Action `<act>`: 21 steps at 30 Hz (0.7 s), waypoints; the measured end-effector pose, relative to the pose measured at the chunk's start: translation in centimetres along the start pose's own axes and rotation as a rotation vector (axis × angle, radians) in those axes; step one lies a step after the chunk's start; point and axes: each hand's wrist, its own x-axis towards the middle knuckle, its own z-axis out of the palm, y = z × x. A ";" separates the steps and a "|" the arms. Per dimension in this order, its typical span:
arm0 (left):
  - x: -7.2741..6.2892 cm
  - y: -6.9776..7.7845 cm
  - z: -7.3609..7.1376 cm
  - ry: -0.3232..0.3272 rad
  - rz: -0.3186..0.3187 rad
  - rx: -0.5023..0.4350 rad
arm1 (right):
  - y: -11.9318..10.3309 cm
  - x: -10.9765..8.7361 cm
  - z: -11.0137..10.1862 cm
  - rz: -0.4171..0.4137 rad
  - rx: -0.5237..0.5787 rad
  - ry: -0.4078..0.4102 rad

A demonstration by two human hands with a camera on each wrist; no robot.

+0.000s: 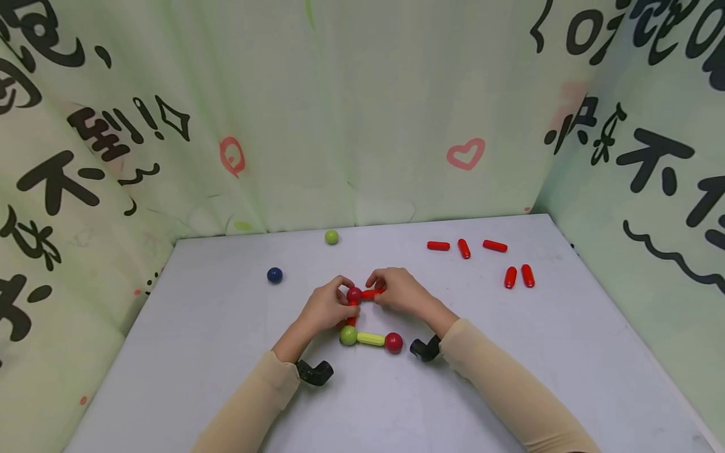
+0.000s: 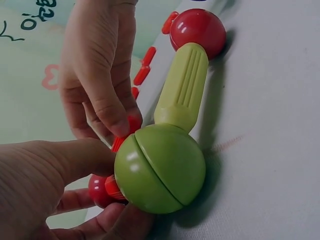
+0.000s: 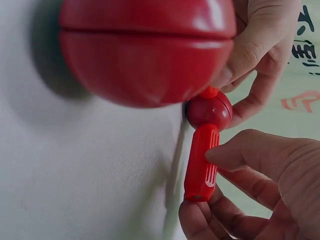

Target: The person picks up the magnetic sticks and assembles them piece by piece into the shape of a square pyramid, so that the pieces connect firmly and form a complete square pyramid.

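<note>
On the white table, a joined chain of balls and rods lies between the hands. My left hand grips a red rod that links a green ball to a red ball. With thumb and fingers, my right hand pinches another red rod, whose end meets that same red ball. From the green ball a yellow-green rod runs to a second red ball, nearer the body. In the left wrist view, the green ball and fingers partly hide the gripped rod.
A blue ball lies to the left, and another green ball sits near the table's back edge. Several loose red rods are scattered at the back right. A pale curtain with writing hangs behind the table.
</note>
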 end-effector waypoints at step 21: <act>-0.4 -0.7 -0.5 0.027 -0.034 -0.053 | 1.1 4.2 -1.7 -0.014 -0.031 0.018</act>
